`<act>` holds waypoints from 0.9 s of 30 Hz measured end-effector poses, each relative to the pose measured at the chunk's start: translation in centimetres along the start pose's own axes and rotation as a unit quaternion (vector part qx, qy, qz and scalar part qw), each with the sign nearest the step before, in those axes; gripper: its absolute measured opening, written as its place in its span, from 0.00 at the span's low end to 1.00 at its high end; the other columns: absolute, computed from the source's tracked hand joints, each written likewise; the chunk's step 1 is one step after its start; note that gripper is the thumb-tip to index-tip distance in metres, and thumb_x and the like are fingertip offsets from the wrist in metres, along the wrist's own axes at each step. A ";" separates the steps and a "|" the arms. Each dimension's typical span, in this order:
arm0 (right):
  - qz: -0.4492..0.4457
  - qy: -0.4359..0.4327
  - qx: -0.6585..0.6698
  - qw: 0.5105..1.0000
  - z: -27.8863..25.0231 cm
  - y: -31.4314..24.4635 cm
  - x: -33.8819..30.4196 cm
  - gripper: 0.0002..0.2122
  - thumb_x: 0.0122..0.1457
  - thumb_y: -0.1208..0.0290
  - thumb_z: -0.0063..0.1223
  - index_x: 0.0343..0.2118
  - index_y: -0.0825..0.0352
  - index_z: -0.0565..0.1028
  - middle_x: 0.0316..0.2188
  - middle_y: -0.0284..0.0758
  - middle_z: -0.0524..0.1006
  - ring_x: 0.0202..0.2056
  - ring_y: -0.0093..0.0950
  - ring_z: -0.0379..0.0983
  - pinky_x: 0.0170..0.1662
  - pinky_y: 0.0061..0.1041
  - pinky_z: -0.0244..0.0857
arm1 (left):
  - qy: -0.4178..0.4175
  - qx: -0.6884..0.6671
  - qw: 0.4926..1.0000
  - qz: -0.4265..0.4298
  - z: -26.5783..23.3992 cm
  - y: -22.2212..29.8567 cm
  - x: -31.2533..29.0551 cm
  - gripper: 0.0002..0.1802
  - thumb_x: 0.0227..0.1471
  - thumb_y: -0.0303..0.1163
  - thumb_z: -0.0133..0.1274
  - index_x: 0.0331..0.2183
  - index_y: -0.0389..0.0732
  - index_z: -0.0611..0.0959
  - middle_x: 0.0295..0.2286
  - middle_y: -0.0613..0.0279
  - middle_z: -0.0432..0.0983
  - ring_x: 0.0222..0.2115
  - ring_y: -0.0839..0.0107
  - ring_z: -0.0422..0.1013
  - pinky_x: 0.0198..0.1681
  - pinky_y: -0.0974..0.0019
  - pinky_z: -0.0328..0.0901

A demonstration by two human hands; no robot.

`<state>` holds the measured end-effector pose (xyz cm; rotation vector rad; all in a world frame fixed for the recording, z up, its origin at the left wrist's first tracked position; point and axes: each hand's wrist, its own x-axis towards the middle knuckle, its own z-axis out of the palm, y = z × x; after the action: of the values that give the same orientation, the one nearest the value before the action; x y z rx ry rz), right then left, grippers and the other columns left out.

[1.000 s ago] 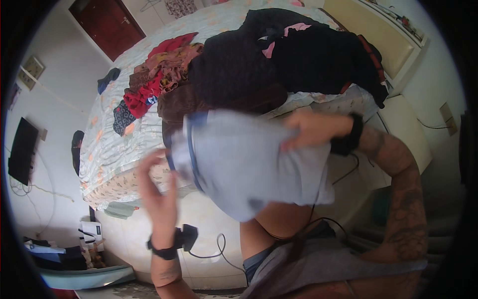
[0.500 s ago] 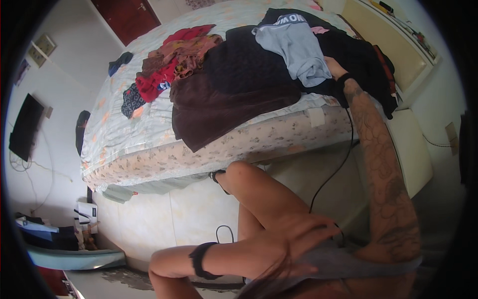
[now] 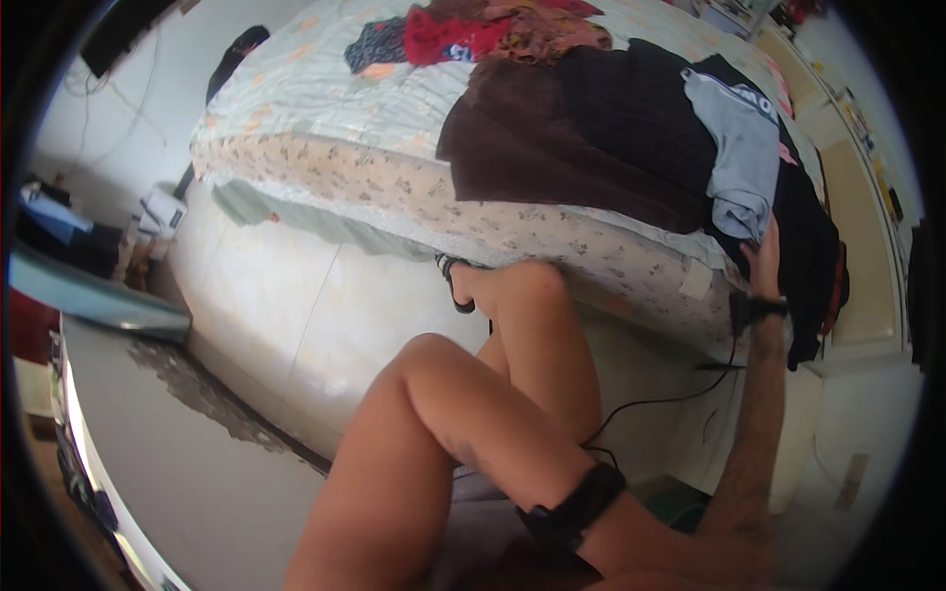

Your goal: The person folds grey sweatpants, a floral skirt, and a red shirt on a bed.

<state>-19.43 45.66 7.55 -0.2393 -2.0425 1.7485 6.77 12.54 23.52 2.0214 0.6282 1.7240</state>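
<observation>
Clothes (image 3: 611, 108) litter the bed (image 3: 305, 94) — grey garment (image 3: 744, 148) atop black.

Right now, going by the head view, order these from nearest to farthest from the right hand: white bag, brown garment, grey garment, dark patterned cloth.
1. Grey garment: right beside the right hand.
2. Brown garment: left, at the bed's near edge.
3. Dark patterned cloth: farther left on the bed.
4. White bag: far left, off the bed.
</observation>
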 end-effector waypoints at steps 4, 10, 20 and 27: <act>0.038 0.091 0.077 0.992 0.5 3.8 -9.3 0.25 0.62 0.56 0.45 0.60 0.56 0.56 0.36 0.30 0.74 0.29 0.19 0.69 0.34 0.19 0.64 | -0.034 0.043 0.998 -0.037 -0.1 0.0 0.3 0.31 0.48 0.38 0.54 0.53 0.41 0.64 0.45 0.53 0.64 0.42 0.56 0.66 0.47 0.55 0.60; -0.004 -0.446 -0.179 0.877 8.9 5.3 -19.8 0.36 0.58 0.69 0.52 0.64 0.58 0.43 0.46 0.40 0.70 0.42 0.29 0.69 0.44 0.30 0.66 | -0.067 0.214 0.964 -0.141 -2.6 2.1 -1.6 0.30 0.50 0.41 0.50 0.53 0.42 0.65 0.49 0.54 0.62 0.46 0.56 0.63 0.50 0.57 0.59; -0.013 -0.256 -0.316 0.913 22.9 0.8 -26.0 0.26 0.56 0.65 0.49 0.59 0.59 0.59 0.53 0.48 0.62 0.51 0.43 0.64 0.53 0.40 0.59 | 0.075 0.638 0.722 -0.256 -12.8 1.5 -12.7 0.32 0.42 0.40 0.52 0.52 0.48 0.70 0.52 0.53 0.60 0.53 0.55 0.59 0.53 0.54 0.56; -0.223 -0.297 -0.382 0.846 24.6 -3.0 -25.0 0.30 0.51 0.59 0.53 0.57 0.61 0.61 0.55 0.57 0.53 0.56 0.53 0.52 0.57 0.45 0.51 | 0.119 0.768 0.491 -0.394 -36.6 3.5 -20.9 0.35 0.44 0.38 0.57 0.55 0.49 0.65 0.55 0.42 0.54 0.55 0.45 0.54 0.55 0.49 0.54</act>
<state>-7.46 12.97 2.49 0.5860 -2.8524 0.6887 -31.99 -1.75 14.30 1.3093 3.3436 0.5072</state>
